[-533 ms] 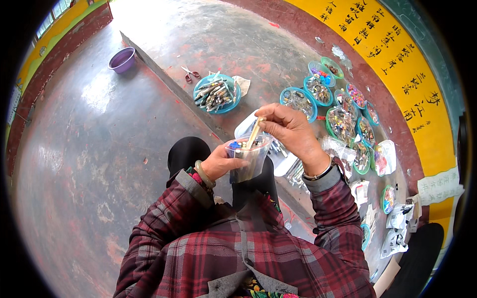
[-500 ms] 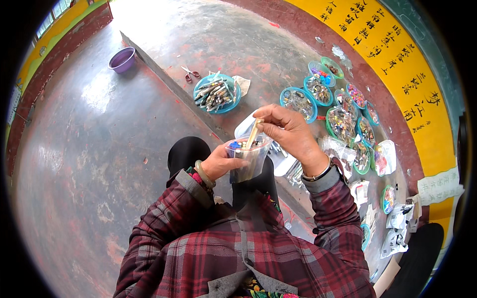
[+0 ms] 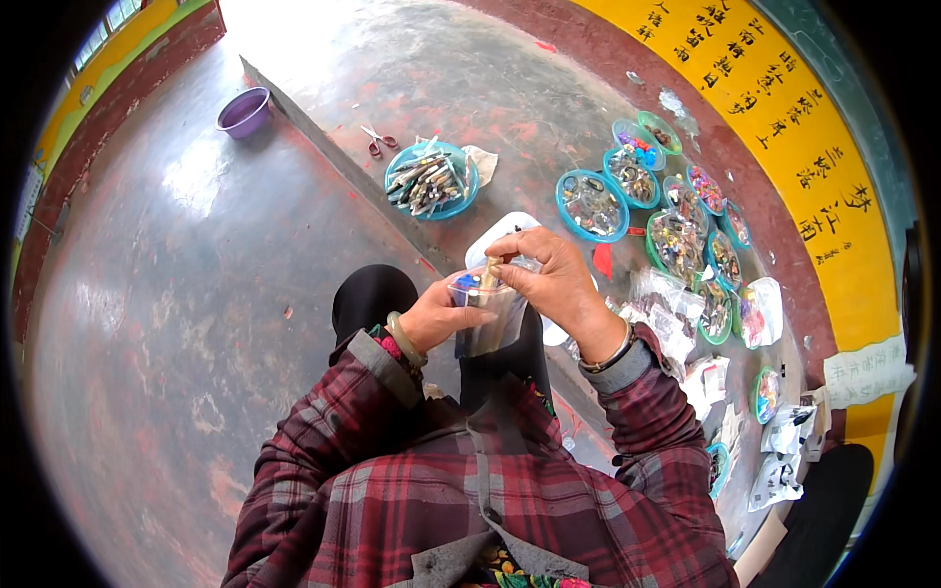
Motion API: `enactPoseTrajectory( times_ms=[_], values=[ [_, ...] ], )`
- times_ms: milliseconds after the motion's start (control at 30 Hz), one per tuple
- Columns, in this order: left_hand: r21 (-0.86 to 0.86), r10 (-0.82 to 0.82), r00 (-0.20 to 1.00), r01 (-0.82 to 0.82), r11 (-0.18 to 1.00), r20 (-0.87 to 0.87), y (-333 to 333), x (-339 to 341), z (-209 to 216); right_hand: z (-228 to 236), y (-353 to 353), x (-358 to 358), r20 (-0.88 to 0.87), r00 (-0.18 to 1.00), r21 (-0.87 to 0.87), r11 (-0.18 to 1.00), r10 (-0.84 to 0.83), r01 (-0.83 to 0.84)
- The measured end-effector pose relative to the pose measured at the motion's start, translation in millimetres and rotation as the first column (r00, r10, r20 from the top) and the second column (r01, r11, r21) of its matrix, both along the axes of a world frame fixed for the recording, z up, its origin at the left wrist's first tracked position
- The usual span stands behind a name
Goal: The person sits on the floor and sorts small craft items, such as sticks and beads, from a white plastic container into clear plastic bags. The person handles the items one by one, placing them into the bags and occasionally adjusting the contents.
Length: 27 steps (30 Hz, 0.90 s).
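My left hand is closed around a clear plastic cup held above my knees. Several slim pieces stand inside it, some with blue or white ends. My right hand pinches a tan, stick-like piece between thumb and fingertips at the cup's mouth. The lower part of that piece reaches down among the others; its exact kind is not plain. Just beyond the cup, partly behind my right hand, is a white tray.
A blue basin of pen-like sticks sits ahead, with red-handled scissors beside it. Far left stands a purple basin. Several baskets of small parts, including a blue basket, crowd the right. A low step edge crosses the floor.
My right hand has moved slightly left and down, and the tan piece sits lower in the cup. The cup has stayed nearly in place.
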<state>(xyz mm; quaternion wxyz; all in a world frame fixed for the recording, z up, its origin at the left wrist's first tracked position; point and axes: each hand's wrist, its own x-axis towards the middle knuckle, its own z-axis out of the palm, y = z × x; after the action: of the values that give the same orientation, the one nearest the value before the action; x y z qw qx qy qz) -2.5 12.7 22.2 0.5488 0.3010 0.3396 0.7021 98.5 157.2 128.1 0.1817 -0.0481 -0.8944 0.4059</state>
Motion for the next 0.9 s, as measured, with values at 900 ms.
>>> enactPoseTrajectory(
  times_ms=[900],
  values=[
    [-0.002, 0.036, 0.999, -0.036, 0.999, -0.011, 3.7, -0.3, -10.5, -10.2, -5.9, 10.0, -0.12, 0.992, 0.3, 0.954, 0.027, 0.01]
  ],
)
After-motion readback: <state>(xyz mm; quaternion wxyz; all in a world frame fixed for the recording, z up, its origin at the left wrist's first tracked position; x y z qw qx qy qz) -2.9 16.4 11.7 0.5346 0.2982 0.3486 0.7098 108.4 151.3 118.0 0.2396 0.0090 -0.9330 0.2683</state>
